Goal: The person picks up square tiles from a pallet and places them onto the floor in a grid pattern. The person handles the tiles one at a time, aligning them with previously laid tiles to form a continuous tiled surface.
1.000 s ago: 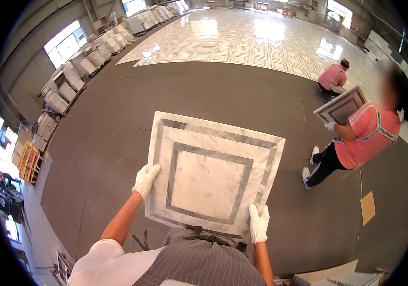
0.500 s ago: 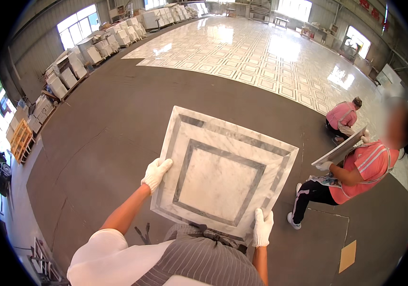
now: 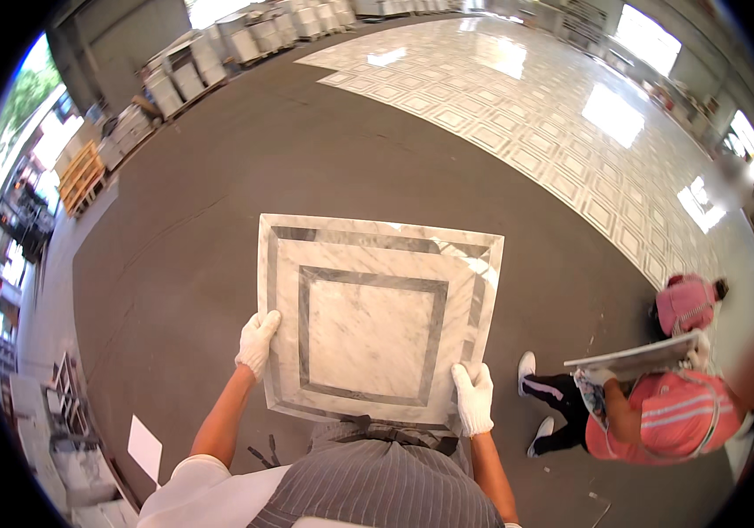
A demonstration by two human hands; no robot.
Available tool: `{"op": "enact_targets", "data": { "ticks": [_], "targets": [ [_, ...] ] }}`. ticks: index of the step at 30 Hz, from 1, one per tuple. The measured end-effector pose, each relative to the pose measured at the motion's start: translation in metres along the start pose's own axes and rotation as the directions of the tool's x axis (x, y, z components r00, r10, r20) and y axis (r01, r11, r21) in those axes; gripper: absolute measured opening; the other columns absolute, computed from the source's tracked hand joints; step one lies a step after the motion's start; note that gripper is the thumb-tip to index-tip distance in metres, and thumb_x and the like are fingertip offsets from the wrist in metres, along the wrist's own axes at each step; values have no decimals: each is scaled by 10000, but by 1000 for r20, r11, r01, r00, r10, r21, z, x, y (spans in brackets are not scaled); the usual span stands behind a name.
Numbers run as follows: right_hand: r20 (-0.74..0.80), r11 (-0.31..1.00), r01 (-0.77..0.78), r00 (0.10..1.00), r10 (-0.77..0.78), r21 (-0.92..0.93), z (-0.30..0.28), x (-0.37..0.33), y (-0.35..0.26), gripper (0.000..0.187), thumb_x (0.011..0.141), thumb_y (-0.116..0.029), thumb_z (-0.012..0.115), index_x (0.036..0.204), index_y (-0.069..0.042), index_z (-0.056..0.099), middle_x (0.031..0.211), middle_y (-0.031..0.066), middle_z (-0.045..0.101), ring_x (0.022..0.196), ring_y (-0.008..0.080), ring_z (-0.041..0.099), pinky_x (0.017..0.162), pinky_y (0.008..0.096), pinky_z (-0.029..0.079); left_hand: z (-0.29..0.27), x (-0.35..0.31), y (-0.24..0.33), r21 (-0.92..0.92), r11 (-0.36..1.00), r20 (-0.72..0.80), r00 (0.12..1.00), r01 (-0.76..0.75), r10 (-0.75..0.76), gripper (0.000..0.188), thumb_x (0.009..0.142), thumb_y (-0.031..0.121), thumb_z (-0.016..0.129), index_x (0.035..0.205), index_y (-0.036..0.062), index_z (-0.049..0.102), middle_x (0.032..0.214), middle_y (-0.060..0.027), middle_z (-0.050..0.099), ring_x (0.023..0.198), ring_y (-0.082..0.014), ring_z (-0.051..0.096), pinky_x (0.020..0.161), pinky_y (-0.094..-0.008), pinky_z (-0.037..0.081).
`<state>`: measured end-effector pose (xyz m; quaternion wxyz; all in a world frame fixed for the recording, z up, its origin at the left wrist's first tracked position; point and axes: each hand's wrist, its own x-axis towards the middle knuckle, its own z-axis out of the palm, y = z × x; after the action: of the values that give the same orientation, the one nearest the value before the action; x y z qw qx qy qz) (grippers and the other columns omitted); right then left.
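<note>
A large square marble tile (image 3: pixel 372 339), white with grey inlaid borders, is held up in front of my waist. My left hand (image 3: pixel 259 341), in a white knitted glove, grips its left edge with the thumb over the face. On the lower right edge, my gloved right hand (image 3: pixel 473 396) is closed round the tile in the same way. The fingers behind the tile are hidden. A striped grey apron (image 3: pixel 390 488) covers my front just below it.
At right a co-worker in a pink vest (image 3: pixel 672 418) carries another tile (image 3: pixel 628 354); a second person (image 3: pixel 687 304) crouches beyond. Patterned tiles (image 3: pixel 518 123) cover the far floor, bordering dark bare floor (image 3: pixel 192 255). Stacked slabs (image 3: pixel 187 75) and a wooden pallet (image 3: pixel 83 179) line the left.
My view has swung leftward, and the tile now sits straighter and further left in it. Both hands keep their hold. The co-worker with the other tile appears lower in view.
</note>
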<state>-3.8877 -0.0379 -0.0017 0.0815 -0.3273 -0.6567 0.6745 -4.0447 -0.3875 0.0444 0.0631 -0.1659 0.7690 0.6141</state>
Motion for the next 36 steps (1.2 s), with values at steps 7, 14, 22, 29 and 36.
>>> {"op": "enact_targets", "data": {
  "ticks": [7, 14, 22, 29, 36],
  "targets": [
    [301, 996, 26, 954, 1, -85, 41, 130, -14, 174, 893, -197, 672, 941, -40, 613, 738, -47, 543, 628, 45, 468, 554, 230, 410, 11, 7, -2, -143, 981, -266, 949, 133, -168, 370, 900, 345, 655, 1082, 23, 631, 939, 9, 613, 826, -81, 542, 769, -281, 465],
    [420, 990, 85, 907, -31, -110, 137, 297, -70, 246, 868, -202, 678, 959, 17, 616, 833, 37, 624, 749, 120, 548, 694, 284, 466, 48, 138, 1, -152, 984, -441, 885, 90, -149, 367, 882, 383, 666, 991, 34, 643, 835, 31, 581, 774, -74, 505, 701, -266, 433],
    [492, 976, 159, 868, -67, -147, 224, 436, -141, 182, 905, -183, 639, 933, -7, 602, 776, -24, 548, 684, 60, 459, 620, 237, 406, 84, 281, 66, -172, 961, -434, 860, 215, -270, 354, 880, 369, 682, 992, 41, 609, 894, 17, 590, 821, -78, 538, 769, -281, 466],
    [622, 970, 225, 774, -120, -92, 338, 621, -194, 170, 903, -171, 638, 918, -8, 595, 753, -30, 519, 657, 54, 436, 598, 229, 391, 127, 437, 98, -293, 946, -528, 801, 139, -281, 362, 889, 350, 675, 1068, 42, 608, 915, 13, 598, 811, -82, 539, 760, -266, 470],
    [751, 980, 174, 659, -47, -91, 482, 780, -276, 145, 862, -124, 678, 870, -7, 594, 749, -17, 533, 665, 65, 461, 620, 234, 408, 126, 551, 180, -573, 818, -455, 849, -48, -269, 454, 903, 345, 665, 1191, 6, 572, 1126, -67, 644, 1015, -163, 613, 910, -350, 492]
  ]
}}
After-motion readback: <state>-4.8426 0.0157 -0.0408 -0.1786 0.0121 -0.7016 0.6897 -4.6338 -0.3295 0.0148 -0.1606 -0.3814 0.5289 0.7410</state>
